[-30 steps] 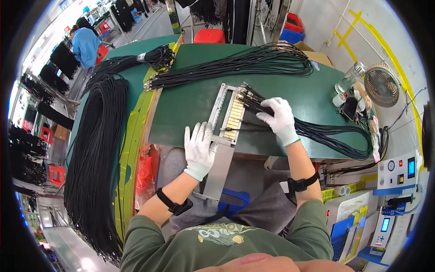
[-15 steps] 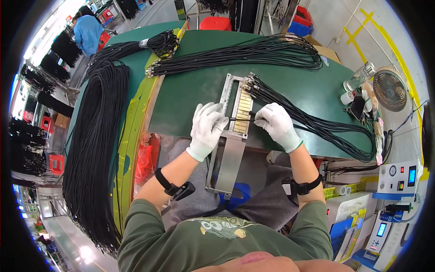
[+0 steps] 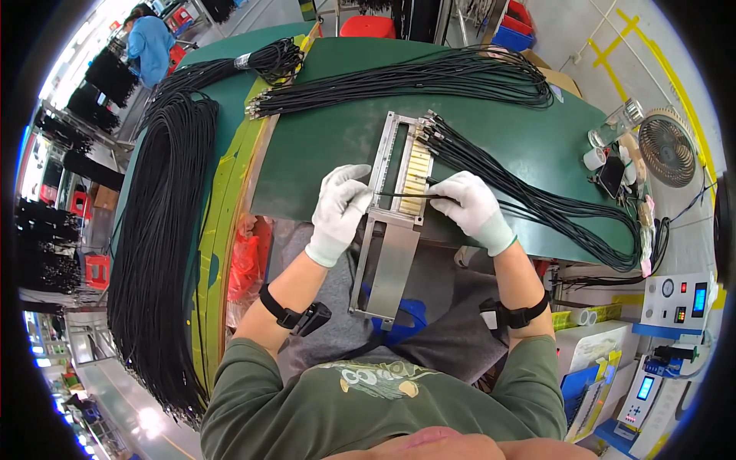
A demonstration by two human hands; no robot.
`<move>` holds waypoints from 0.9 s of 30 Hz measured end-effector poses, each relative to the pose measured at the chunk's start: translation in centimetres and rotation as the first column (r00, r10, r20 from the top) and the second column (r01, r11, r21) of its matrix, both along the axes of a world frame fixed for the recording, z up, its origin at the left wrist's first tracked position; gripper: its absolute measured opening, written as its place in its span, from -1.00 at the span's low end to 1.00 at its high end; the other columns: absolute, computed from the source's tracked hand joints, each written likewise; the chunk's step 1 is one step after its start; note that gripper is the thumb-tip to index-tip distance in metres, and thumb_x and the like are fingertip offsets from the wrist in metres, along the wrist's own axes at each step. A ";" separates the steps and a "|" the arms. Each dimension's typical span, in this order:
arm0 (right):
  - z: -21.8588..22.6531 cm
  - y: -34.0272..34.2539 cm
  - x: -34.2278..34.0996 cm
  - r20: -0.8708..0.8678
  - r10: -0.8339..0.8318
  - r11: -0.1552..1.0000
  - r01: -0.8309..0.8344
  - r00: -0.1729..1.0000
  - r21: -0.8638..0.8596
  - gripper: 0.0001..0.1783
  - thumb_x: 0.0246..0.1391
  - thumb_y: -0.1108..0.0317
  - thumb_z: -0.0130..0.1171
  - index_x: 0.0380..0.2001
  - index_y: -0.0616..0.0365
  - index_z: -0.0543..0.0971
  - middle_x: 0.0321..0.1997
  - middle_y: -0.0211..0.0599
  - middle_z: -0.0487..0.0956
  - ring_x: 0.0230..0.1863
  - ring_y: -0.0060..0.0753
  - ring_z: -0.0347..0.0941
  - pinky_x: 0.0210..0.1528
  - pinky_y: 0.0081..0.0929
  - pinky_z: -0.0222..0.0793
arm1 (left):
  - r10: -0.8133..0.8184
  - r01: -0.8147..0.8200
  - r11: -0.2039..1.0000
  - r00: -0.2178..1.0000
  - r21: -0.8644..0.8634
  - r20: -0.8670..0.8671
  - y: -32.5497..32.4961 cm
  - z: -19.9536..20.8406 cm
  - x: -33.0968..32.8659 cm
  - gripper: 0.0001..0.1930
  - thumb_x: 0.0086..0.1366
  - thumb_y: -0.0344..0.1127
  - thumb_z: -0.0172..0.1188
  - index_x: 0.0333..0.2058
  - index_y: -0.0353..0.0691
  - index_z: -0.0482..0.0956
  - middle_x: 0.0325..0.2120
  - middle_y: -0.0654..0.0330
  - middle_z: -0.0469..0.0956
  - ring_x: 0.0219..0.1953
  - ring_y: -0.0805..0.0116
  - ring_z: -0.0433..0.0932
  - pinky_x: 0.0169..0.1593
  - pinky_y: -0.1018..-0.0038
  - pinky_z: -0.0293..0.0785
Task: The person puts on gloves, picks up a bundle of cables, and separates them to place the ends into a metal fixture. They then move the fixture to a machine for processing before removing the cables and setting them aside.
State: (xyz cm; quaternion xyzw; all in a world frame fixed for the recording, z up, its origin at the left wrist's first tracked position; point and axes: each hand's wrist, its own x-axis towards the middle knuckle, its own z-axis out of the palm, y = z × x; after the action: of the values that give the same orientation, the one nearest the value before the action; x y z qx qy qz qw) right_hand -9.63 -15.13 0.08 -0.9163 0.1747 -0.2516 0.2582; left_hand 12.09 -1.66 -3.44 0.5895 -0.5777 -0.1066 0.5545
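Observation:
A black cable (image 3: 404, 195) runs across a metal fixture (image 3: 381, 161) with a row of pale yellow blocks (image 3: 417, 167). My left hand (image 3: 337, 211), in a white glove, pinches the cable at the fixture's left side. On the right, my gloved right hand (image 3: 474, 213) has its fingers closed on the same cable, next to the blocks. Its fingertips are partly hidden behind the hand. A bundle of black cables (image 3: 529, 192) lies to the right, connector ends at the fixture's top. The fixture's long metal plate (image 3: 389, 272) reaches past the table edge over my lap.
Another cable bundle (image 3: 406, 80) lies along the far side of the green table (image 3: 322, 146). Heaped black cables (image 3: 157, 245) hang at the left beside a yellow-green strip (image 3: 218, 253). A fan (image 3: 667, 149) and glass jar (image 3: 613, 123) stand at the right. A person (image 3: 148, 47) is far left.
My left hand has shifted slightly left, and more cable shows stretched between my hands. My right hand stays close to the blocks. The whole view has shifted slightly.

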 end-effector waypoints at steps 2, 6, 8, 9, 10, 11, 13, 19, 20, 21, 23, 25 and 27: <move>-0.3 0.0 -0.1 0.018 0.014 0.997 -0.016 1.000 0.074 -0.83 -0.10 0.33 0.31 -0.37 0.09 0.62 -0.40 -0.29 0.57 -0.31 -0.13 0.45 -0.22 -0.25 0.33 | 0.036 -0.035 0.999 0.992 -0.008 0.122 0.0 0.6 0.1 -0.87 0.14 -0.37 0.27 -0.36 -0.28 0.59 -0.12 0.01 0.59 0.02 -0.03 0.45 0.15 0.22 0.33; -0.7 0.7 0.4 -0.079 0.034 0.995 -0.041 0.996 -0.093 -0.87 -0.12 0.35 0.31 -0.43 0.05 0.61 -0.42 -0.34 0.55 -0.28 -0.18 0.44 -0.19 -0.28 0.31 | 0.007 -0.026 0.998 0.957 0.060 0.290 0.1 1.2 0.2 -0.82 0.21 -0.32 0.24 -0.24 -0.25 0.60 -0.05 0.01 0.57 0.08 0.01 0.43 0.20 0.20 0.28; -0.2 0.9 0.5 -0.090 -0.040 0.983 0.023 0.995 -0.182 -0.87 -0.14 0.34 0.32 -0.46 0.03 0.59 -0.43 -0.38 0.54 -0.25 -0.23 0.44 -0.16 -0.30 0.30 | 0.067 -0.086 0.994 0.964 0.063 0.257 -0.1 0.5 0.3 -0.81 0.22 -0.31 0.23 -0.21 -0.23 0.60 -0.07 0.04 0.58 0.06 0.03 0.47 0.22 0.17 0.27; -0.1 1.0 0.5 -0.093 -0.078 0.973 0.055 0.993 -0.226 -0.87 -0.15 0.34 0.33 -0.47 0.02 0.58 -0.44 -0.40 0.53 -0.23 -0.25 0.44 -0.15 -0.31 0.29 | 0.096 -0.115 0.991 0.966 0.064 0.242 -0.1 0.2 0.4 -0.80 0.22 -0.30 0.22 -0.20 -0.22 0.61 -0.08 0.06 0.59 0.05 0.04 0.48 0.23 0.15 0.26; -0.1 1.1 0.6 -0.092 -0.079 0.973 0.056 0.993 -0.225 -0.87 -0.15 0.34 0.33 -0.47 0.02 0.58 -0.44 -0.40 0.53 -0.23 -0.25 0.44 -0.15 -0.31 0.29 | 0.096 -0.114 0.991 0.965 0.065 0.242 -0.2 -0.1 0.3 -0.80 0.22 -0.30 0.22 -0.20 -0.22 0.61 -0.08 0.06 0.59 0.05 0.04 0.48 0.23 0.15 0.26; -0.1 1.1 0.6 -0.105 -0.091 0.968 0.063 0.990 -0.241 -0.87 -0.16 0.33 0.33 -0.48 0.01 0.58 -0.44 -0.41 0.53 -0.23 -0.27 0.44 -0.14 -0.32 0.29 | 0.115 -0.134 0.990 0.955 0.053 0.273 -0.2 -0.3 0.2 -0.81 0.22 -0.30 0.23 -0.20 -0.20 0.61 -0.11 0.10 0.60 0.03 0.06 0.50 0.22 0.14 0.27; -0.1 1.2 0.7 -0.129 -0.116 0.959 0.077 0.985 -0.273 -0.86 -0.17 0.32 0.35 -0.49 0.00 0.57 -0.44 -0.44 0.53 -0.21 -0.29 0.43 -0.13 -0.33 0.27 | 0.152 -0.171 0.985 0.930 0.027 0.334 -0.2 -0.7 0.2 -0.83 0.21 -0.30 0.25 -0.22 -0.14 0.61 -0.18 0.18 0.63 -0.02 0.11 0.55 0.21 0.14 0.29; -0.2 1.1 0.6 -0.141 -0.112 0.945 0.062 0.984 -0.320 -0.85 -0.18 0.33 0.35 -0.48 -0.01 0.58 -0.43 -0.45 0.53 -0.21 -0.30 0.43 -0.14 -0.33 0.27 | 0.150 -0.166 0.986 0.930 0.020 0.335 -0.1 -1.0 0.2 -0.83 0.24 -0.31 0.23 -0.18 -0.13 0.61 -0.19 0.22 0.64 -0.01 0.12 0.55 0.24 0.12 0.27; -0.1 1.2 0.6 -0.139 -0.118 0.943 0.068 0.983 -0.325 -0.85 -0.18 0.32 0.35 -0.48 -0.01 0.58 -0.43 -0.46 0.53 -0.20 -0.30 0.43 -0.14 -0.33 0.27 | 0.153 -0.166 0.986 0.931 0.010 0.331 -0.1 -1.2 0.3 -0.83 0.25 -0.31 0.22 -0.18 -0.13 0.61 -0.19 0.22 0.64 -0.01 0.12 0.55 0.24 0.12 0.26; 0.0 1.2 0.6 -0.137 -0.124 0.941 0.073 0.983 -0.330 -0.85 -0.18 0.32 0.35 -0.47 -0.01 0.58 -0.42 -0.46 0.53 -0.20 -0.30 0.43 -0.13 -0.33 0.27 | 0.157 -0.166 0.986 0.932 0.001 0.327 -0.1 -1.3 0.3 -0.83 0.26 -0.31 0.21 -0.18 -0.13 0.61 -0.19 0.22 0.64 -0.01 0.11 0.55 0.24 0.11 0.26; 0.0 1.2 0.6 -0.149 -0.126 0.941 0.071 0.981 -0.330 -0.85 -0.18 0.32 0.34 -0.47 -0.01 0.58 -0.42 -0.46 0.53 -0.19 -0.30 0.43 -0.13 -0.33 0.27 | 0.156 -0.168 0.986 0.935 0.009 0.318 -0.1 -1.5 0.5 -0.83 0.26 -0.30 0.21 -0.18 -0.13 0.61 -0.19 0.22 0.64 -0.01 0.12 0.55 0.25 0.11 0.25; 0.0 1.1 0.6 -0.171 -0.130 0.942 0.068 0.977 -0.329 -0.85 -0.18 0.32 0.34 -0.47 -0.01 0.58 -0.42 -0.45 0.53 -0.18 -0.31 0.42 -0.13 -0.33 0.27 | 0.153 -0.169 0.985 0.941 0.025 0.300 -0.2 -1.2 0.5 -0.81 0.26 -0.26 0.20 -0.17 -0.12 0.61 -0.19 0.22 0.64 -0.01 0.13 0.55 0.26 0.11 0.23; -0.1 1.1 0.7 -0.163 -0.121 0.944 0.063 0.979 -0.324 -0.85 -0.18 0.32 0.34 -0.47 -0.01 0.58 -0.42 -0.45 0.53 -0.18 -0.31 0.42 -0.14 -0.33 0.27 | 0.105 -0.134 0.988 0.950 0.078 0.295 -0.2 -0.4 0.3 -0.79 0.24 -0.22 0.21 -0.17 -0.10 0.63 -0.15 0.18 0.62 0.02 0.09 0.52 0.27 0.09 0.21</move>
State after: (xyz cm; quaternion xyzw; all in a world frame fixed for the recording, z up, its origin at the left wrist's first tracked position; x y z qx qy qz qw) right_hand -8.90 -13.98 -0.01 -0.9556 0.1976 -0.2041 0.0786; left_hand 12.41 -1.91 -3.86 0.6590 -0.6100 -0.0133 0.4399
